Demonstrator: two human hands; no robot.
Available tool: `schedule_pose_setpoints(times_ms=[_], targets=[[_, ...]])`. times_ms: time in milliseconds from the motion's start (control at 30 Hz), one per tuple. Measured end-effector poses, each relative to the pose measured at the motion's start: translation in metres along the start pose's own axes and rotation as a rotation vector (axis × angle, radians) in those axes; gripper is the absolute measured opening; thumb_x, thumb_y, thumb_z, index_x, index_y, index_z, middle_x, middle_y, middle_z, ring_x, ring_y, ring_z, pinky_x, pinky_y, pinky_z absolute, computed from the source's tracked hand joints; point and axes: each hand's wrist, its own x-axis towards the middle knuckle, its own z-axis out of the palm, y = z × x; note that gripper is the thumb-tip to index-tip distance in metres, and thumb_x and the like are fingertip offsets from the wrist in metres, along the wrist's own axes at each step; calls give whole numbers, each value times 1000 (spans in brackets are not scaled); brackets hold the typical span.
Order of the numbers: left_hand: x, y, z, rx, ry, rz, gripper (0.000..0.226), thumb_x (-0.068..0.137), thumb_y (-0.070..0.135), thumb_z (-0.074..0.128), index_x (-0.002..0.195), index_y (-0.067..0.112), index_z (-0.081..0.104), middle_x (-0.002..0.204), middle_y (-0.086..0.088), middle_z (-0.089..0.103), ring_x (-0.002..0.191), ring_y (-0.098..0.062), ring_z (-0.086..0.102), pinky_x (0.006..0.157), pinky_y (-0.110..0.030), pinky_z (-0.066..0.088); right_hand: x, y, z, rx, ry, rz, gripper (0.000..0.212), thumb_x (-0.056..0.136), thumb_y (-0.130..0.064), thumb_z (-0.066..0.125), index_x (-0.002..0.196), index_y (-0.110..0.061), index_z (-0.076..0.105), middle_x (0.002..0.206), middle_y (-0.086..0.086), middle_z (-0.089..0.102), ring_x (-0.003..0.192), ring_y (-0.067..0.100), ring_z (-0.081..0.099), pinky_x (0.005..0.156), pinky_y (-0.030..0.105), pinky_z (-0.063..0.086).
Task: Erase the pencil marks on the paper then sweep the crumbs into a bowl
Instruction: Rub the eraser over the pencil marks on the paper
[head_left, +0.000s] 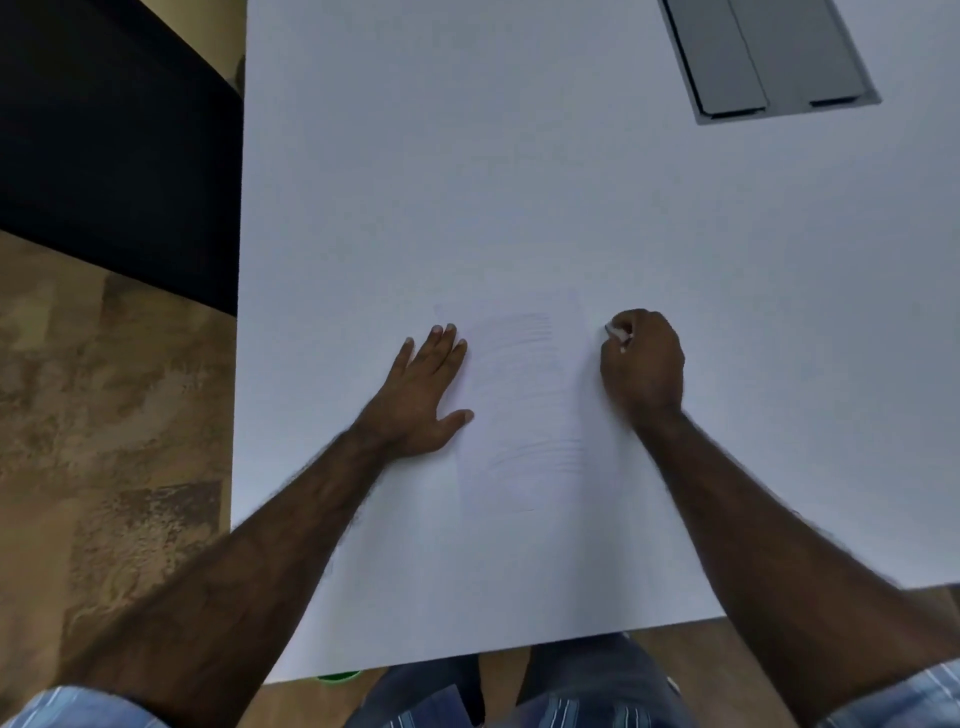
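A white sheet of paper (524, 405) lies on the white table (467, 182), hard to tell from it, with faint grey pencil strokes across its upper and lower parts. My left hand (428, 392) rests flat on the sheet's left edge, fingers straight and thumb spread. My right hand (641, 364) sits at the sheet's right side with fingers curled round a small white eraser (615, 332) that peeks out at the fingertips. No bowl shows clearly; a green rim (338, 676) peeks from under the table's near edge.
A grey cable hatch (769, 57) is set into the table at the far right. A dark cabinet (114, 145) stands left of the table over a brown patterned floor (104, 415). My lap shows below the near edge.
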Motion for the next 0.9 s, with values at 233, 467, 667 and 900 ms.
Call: schedule_pose_setpoints(times_ms=[233,467,667,900], targets=[[-8,-1,17,-34,106,2,92,100,60,54,168,11,17,178,-5,4,165,-21,-5,132,-54,-2,-53,-23,19,187,4,26,34,92,-7,70,127,-8,70,116,9,64,97,14,59,89,16,39],[-39,7,36,-65,220,-58,93,93,66,62,162,7,37,169,-12,34,159,-31,27,130,-59,12,-103,-16,40,220,-66,-64,18,98,-13,72,115,-17,76,104,-10,66,95,3,62,88,2,41],[-49,7,46,-94,306,-117,93,94,69,60,160,6,38,163,-10,39,156,-30,33,131,-55,15,-112,-11,42,206,-143,-60,27,100,-19,73,126,-26,72,105,-17,69,97,2,65,84,7,47],[-41,2,45,-108,221,-111,115,90,78,55,169,9,7,178,-5,-3,165,-27,-5,131,-59,7,-99,-36,50,171,-137,-92,11,97,-20,76,108,-20,77,102,-11,71,91,4,65,79,9,49]])
